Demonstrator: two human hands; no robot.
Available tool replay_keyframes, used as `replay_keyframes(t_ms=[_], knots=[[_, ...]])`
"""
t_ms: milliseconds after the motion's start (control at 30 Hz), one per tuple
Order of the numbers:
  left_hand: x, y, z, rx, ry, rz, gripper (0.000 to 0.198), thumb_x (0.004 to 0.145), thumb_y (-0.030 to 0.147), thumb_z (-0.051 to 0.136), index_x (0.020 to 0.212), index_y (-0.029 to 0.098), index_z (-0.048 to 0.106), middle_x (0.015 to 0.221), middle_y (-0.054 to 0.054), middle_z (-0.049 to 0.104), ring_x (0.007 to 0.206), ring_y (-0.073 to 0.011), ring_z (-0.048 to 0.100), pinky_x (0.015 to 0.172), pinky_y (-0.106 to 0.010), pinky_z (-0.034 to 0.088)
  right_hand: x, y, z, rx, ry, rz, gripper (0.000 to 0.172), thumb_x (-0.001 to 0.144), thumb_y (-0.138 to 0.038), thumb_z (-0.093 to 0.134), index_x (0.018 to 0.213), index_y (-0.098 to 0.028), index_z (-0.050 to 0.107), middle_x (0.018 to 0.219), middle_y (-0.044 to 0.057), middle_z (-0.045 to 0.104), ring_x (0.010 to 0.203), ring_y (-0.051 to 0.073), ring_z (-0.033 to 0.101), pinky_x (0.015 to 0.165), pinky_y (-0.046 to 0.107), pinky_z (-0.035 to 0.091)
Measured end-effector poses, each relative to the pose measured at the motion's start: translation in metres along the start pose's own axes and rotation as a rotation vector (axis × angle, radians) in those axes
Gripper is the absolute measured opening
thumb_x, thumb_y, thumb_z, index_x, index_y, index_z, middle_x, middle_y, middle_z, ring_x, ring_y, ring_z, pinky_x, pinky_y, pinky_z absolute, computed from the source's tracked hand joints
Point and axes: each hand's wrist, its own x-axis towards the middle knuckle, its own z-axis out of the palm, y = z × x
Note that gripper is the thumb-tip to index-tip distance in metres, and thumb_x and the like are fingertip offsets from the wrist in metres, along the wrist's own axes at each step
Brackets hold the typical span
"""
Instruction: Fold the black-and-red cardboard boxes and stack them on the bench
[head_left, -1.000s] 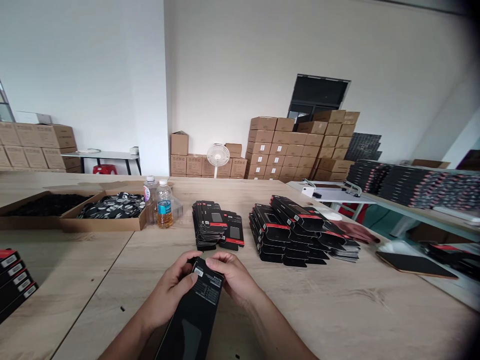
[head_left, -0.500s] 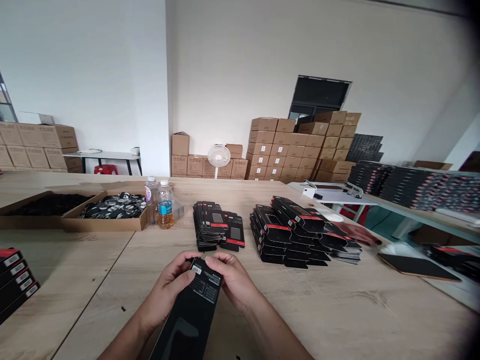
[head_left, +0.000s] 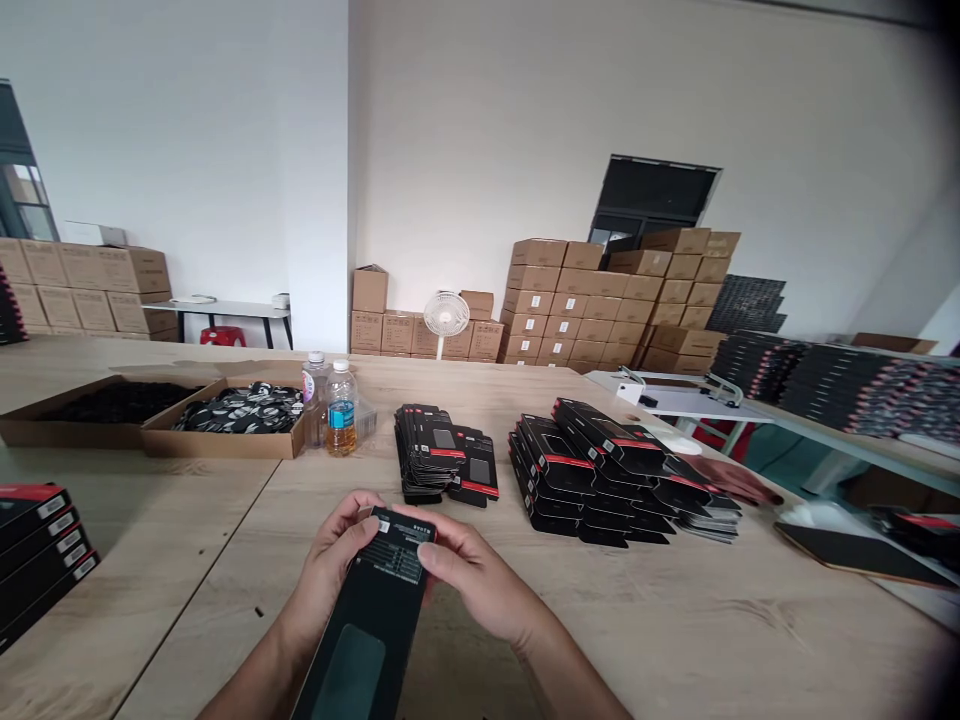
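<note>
A long black carton (head_left: 375, 610) with fine white print and a barcode label at its far end is held between my hands, over the near part of the table. My left hand (head_left: 334, 560) grips its far left corner, thumb on top beside the label. On the opposite side, my right hand (head_left: 469, 565) grips the far right edge, with its thumb lying on the printed panel. The carton's far end looks closed; its near end runs out of the picture. Beyond my hands lies a pile of flattened black cartons (head_left: 427, 455).
Opened-out black cartons (head_left: 585, 480) are stacked to the right. At left are closed cartons (head_left: 45, 560), a cardboard tray (head_left: 225, 445) of black-and-white pieces, and a bottle (head_left: 341, 415) of amber liquid. A dark board (head_left: 862, 555) lies at far right.
My right thumb has moved from the carton's far edge onto its printed panel. The far end, with a dark gap before, now looks closed. The view has shifted slightly left.
</note>
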Motion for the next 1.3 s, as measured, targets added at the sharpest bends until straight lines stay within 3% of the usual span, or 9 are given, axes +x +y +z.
replay_keyframes(t_ms=[167, 333, 400, 500, 767, 900, 1033, 1167, 1300], knots=[[0.014, 0.000, -0.010, 0.236, 0.313, 0.270, 0.035, 0.077, 0.049, 0.070, 0.096, 0.023, 0.057, 0.079, 0.003, 0.059, 0.068, -0.0113, 0.053, 0.060, -0.020, 0.045, 0.008, 0.015, 0.002, -0.051, 0.263, -0.030, 0.070, 0.086, -0.053, 0.060, 0.148, -0.032, 0.035, 0.111, 0.005, 0.061, 0.086, 0.018, 0.060, 0.071, 0.029, 0.050], [0.024, 0.011, -0.030, 0.325, 0.600, 0.382, 0.040, 0.075, 0.054, 0.070, 0.094, 0.023, 0.054, 0.086, 0.003, 0.052, 0.074, -0.0130, 0.052, 0.056, -0.020, 0.049, 0.004, 0.014, 0.010, -0.695, 0.377, -0.160, 0.085, 0.076, -0.040, 0.069, 0.151, -0.032, 0.028, 0.147, 0.009, 0.043, 0.128, 0.029, 0.045, 0.104, 0.045, 0.040], [0.026, 0.012, -0.035, 0.305, 0.610, 0.359, 0.041, 0.074, 0.054, 0.070, 0.097, 0.023, 0.055, 0.091, 0.001, 0.055, 0.080, -0.0144, 0.054, 0.059, -0.022, 0.053, 0.004, 0.016, 0.019, -0.974, 0.352, -0.208, 0.096, 0.066, -0.031, 0.075, 0.150, -0.031, 0.030, 0.154, 0.009, 0.035, 0.137, 0.034, 0.036, 0.112, 0.051, 0.030], [0.027, 0.009, -0.039, 0.257, 0.565, 0.327, 0.044, 0.074, 0.053, 0.071, 0.102, 0.022, 0.059, 0.098, -0.001, 0.060, 0.086, -0.0159, 0.057, 0.065, -0.025, 0.055, 0.008, 0.024, 0.031, -1.221, 0.309, -0.234, 0.094, 0.063, -0.017, 0.069, 0.150, -0.027, 0.034, 0.155, 0.012, 0.034, 0.135, 0.035, 0.038, 0.111, 0.050, 0.032], [0.031, 0.001, -0.042, 0.037, 0.539, 0.260, 0.038, 0.071, 0.045, 0.076, 0.099, 0.022, 0.063, 0.115, -0.004, 0.061, 0.105, -0.0198, 0.061, 0.088, -0.033, 0.053, 0.011, 0.031, 0.033, -1.366, 0.357, -0.210, 0.085, 0.065, -0.011, 0.062, 0.146, -0.025, 0.040, 0.154, 0.014, 0.035, 0.137, 0.034, 0.038, 0.111, 0.048, 0.034], [0.033, -0.003, -0.042, 0.056, 0.585, 0.205, 0.035, 0.073, 0.039, 0.074, 0.103, 0.027, 0.060, 0.141, -0.005, 0.046, 0.123, -0.0263, 0.054, 0.096, -0.042, 0.052, 0.016, 0.006, 0.004, -1.424, 0.624, -0.142, 0.080, 0.071, -0.019, 0.063, 0.147, -0.023, 0.037, 0.149, 0.016, 0.041, 0.131, 0.036, 0.044, 0.106, 0.048, 0.037], [0.036, -0.010, -0.044, 0.080, 0.570, 0.160, 0.035, 0.070, 0.034, 0.076, 0.101, 0.024, 0.062, 0.138, -0.008, 0.048, 0.121, -0.0284, 0.054, 0.089, -0.042, 0.055, 0.024, -0.049, -0.059, -1.541, 0.826, 0.133, 0.076, 0.077, -0.031, 0.062, 0.147, -0.018, 0.036, 0.144, 0.020, 0.045, 0.125, 0.035, 0.049, 0.101, 0.044, 0.039], [0.036, -0.013, -0.046, 0.102, 0.550, 0.147, 0.038, 0.067, 0.034, 0.077, 0.101, 0.021, 0.064, 0.123, -0.009, 0.057, 0.113, -0.0262, 0.057, 0.084, -0.038, 0.055, 0.029, -0.095, -0.118, -1.584, 0.837, 0.557, 0.073, 0.082, -0.039, 0.060, 0.146, -0.016, 0.036, 0.139, 0.022, 0.048, 0.126, 0.038, 0.048, 0.098, 0.048, 0.040], [0.036, -0.015, -0.044, 0.124, 0.539, 0.144, 0.040, 0.066, 0.039, 0.078, 0.100, 0.021, 0.066, 0.105, -0.007, 0.063, 0.104, -0.0241, 0.060, 0.082, -0.037, 0.054, 0.040, -0.094, -0.132, -1.661, 0.723, 0.509, 0.054, 0.085, -0.032, 0.057, 0.136, -0.013, 0.050, 0.138, 0.022, 0.050, 0.131, 0.036, 0.044, 0.103, 0.048, 0.035]])
